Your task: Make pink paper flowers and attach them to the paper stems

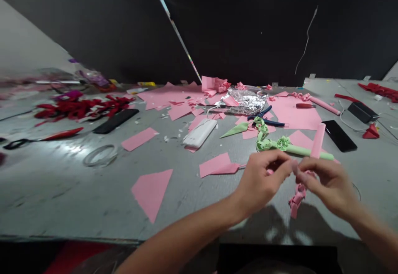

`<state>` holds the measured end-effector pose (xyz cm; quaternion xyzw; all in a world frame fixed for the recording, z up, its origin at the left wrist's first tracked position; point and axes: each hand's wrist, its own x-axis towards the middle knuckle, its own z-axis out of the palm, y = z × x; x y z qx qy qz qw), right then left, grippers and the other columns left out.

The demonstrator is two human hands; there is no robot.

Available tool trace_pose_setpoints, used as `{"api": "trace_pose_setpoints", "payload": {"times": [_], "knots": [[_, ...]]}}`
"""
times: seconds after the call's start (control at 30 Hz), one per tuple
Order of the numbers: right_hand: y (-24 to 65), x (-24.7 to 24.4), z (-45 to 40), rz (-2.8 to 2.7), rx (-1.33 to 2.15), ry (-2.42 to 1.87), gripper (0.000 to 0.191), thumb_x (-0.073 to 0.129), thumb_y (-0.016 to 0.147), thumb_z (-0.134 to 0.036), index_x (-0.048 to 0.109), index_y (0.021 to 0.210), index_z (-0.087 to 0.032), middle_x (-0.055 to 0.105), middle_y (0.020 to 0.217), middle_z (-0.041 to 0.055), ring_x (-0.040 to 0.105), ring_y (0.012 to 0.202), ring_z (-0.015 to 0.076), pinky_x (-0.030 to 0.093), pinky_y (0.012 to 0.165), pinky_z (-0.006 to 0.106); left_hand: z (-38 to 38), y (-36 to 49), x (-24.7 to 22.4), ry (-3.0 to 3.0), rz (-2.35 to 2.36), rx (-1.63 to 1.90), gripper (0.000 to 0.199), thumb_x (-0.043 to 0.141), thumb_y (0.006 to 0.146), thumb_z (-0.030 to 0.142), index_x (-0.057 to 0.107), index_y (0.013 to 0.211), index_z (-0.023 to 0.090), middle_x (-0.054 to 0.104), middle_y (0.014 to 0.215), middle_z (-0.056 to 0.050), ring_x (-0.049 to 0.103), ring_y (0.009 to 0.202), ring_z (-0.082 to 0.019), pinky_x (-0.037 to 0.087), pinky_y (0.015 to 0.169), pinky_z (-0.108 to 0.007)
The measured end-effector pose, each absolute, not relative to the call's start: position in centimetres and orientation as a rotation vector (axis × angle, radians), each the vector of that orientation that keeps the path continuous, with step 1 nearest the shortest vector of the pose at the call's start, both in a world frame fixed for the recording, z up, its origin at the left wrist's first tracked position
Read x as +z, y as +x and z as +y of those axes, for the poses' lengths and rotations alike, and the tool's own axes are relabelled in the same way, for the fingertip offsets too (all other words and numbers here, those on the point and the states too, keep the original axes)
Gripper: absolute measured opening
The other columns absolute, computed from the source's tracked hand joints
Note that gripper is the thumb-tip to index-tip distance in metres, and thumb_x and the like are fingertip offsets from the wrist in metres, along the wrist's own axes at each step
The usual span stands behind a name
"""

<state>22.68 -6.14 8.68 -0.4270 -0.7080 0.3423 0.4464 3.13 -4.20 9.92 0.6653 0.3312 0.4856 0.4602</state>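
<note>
Pinches curly pink paper (297,200) with left hand (261,176) and right hand (329,183), near green stick (303,150) at twelve o'clock and black phone (340,135) at two o'clock.

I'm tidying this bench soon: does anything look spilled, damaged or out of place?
Small white scraps lie strewn left of the white block, like stray litter. The shiny wrapping towards the back is crumpled, odd among flat pink paper. No liquid spill shows.

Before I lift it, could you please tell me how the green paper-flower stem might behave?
The green paper-flower stem looks light, apparently rolled paper; its straightness suggests some stiffness, while its curled blossoms might crush easily.
</note>
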Motion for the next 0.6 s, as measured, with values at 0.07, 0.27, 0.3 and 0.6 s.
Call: {"api": "trace_pose_setpoints", "payload": {"times": [0.07,0.27,0.3,0.6], "knots": [[22.7,11.0,-4.5,-1.686,0.828,-0.98,0.014,0.076,0.1,-0.034,0.081,0.092,-0.024,0.076,0.079,0.003,0.069,0.069,0.0179,0.056,0.061,0.027,-2.4,3.5,12.6,1.852,0.754,1.395,0.013,0.07,0.099,0.021,0.073,0.087,0.018,0.073,0.075,-0.001,0.066,0.065,-0.013,0.053,0.06,-0.024],[21.7,17.5,-0.8,-1.504,0.703,-0.765,0.004,0.082,0.095,-0.029,0.082,0.093,-0.026,0.074,0.081,0.003,0.071,0.075,0.019,0.061,0.067,0.029,0.5,3.4,18.4,2.245,0.661,2.03,0.007,0.075,0.098,0.015,0.071,0.096,0.021,0.076,0.093,0.0,0.071,0.084,-0.014,0.061,0.08,-0.028],[21.5,18.2,-0.3,-1.519,0.688,-0.728,0.004,0.083,0.095,-0.029,0.082,0.093,-0.026,0.074,0.081,0.0026,0.071,0.075,0.0185,0.06,0.067,0.028,0.7,3.4,18.7,2.288,0.622,2.067,0.008,0.073,0.1,0.015,0.071,0.095,0.021,0.076,0.093,-0.001,0.072,0.087,-0.015,0.061,0.083,-0.029],[20.6,18.1,1.7,-1.64,0.705,-0.562,0.019,0.078,0.098,-0.04,0.083,0.095,-0.022,0.076,0.083,0.0041,0.074,0.08,0.0185,0.061,0.076,0.029,1.9,2.1,18.0,2.528,0.572,2.156,0.016,0.068,0.101,0.009,0.072,0.106,0.023,0.079,0.102,-0.002,0.076,0.094,-0.016,0.061,0.086,-0.03]]}}
